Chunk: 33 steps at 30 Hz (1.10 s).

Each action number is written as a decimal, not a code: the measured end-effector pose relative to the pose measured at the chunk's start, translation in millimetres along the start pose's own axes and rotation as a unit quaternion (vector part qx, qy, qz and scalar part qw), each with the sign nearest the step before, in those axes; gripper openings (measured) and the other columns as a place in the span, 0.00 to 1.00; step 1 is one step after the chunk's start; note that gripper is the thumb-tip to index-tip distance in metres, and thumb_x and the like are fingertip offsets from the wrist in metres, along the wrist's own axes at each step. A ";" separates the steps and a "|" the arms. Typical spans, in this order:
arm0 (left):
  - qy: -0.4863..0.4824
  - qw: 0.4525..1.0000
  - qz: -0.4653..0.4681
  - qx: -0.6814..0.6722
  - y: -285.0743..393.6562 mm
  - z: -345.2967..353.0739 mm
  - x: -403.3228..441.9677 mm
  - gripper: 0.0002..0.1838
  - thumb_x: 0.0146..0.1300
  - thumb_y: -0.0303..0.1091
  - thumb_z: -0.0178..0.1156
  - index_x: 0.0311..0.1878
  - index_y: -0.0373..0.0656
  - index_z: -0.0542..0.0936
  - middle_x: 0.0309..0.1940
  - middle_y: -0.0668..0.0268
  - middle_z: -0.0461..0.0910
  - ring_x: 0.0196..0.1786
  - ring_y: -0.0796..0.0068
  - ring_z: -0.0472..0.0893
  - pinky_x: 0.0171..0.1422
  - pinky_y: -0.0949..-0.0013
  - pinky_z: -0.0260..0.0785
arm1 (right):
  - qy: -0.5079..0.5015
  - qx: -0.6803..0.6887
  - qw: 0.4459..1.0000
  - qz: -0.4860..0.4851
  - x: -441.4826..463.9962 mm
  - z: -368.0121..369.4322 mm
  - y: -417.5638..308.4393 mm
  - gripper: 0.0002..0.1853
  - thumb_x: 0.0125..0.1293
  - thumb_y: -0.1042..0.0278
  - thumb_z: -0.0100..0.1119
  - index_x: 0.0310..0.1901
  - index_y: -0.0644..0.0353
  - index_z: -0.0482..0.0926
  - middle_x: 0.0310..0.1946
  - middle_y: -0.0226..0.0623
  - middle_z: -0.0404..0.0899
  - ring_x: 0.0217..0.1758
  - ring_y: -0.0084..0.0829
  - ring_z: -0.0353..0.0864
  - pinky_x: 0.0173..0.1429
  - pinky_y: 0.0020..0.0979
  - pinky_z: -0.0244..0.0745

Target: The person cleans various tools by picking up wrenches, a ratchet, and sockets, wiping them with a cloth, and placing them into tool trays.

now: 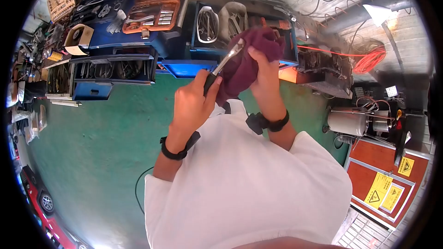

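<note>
A metal ratchet-like tool with a black handle slants up to the right in front of my chest. My left hand is wrapped round its handle. A dark purple cloth hangs behind and beside the tool's head. The cloth is gripped by my right hand, whose thumb lies near the tool's head. Both wrists wear black bands with small black devices. Part of the right hand's fingers is hidden by the cloth.
Behind my hands, an open blue drawer holds trays of wrenches. Orange socket cases lie on the blue bench to the left, above another open drawer. An orange hose coil, a tank and a red panel are at the right.
</note>
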<state>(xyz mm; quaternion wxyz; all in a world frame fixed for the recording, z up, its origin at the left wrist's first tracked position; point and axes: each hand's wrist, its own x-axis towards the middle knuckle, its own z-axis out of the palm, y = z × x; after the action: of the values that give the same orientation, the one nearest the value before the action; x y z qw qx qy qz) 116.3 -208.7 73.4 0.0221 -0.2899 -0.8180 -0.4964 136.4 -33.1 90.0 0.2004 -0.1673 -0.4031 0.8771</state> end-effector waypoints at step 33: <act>0.030 0.981 0.132 0.141 -8.4 -13.9 43.0 0.15 0.54 0.33 0.69 0.42 0.41 0.77 0.31 0.66 0.73 0.33 0.64 0.76 0.33 0.64 0.72 | -0.172 0.158 0.959 0.161 44.9 -47.7 -8.0 0.25 0.60 0.74 0.58 0.60 0.59 0.68 0.54 0.40 0.75 0.59 0.39 0.77 0.66 0.41 0.73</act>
<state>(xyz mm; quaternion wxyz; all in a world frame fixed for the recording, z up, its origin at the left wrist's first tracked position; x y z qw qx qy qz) 72.9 -203.6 87.6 0.1522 -0.3743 -0.8332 -0.3774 121.1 24.0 60.8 0.0079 -0.0428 -0.2555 0.9658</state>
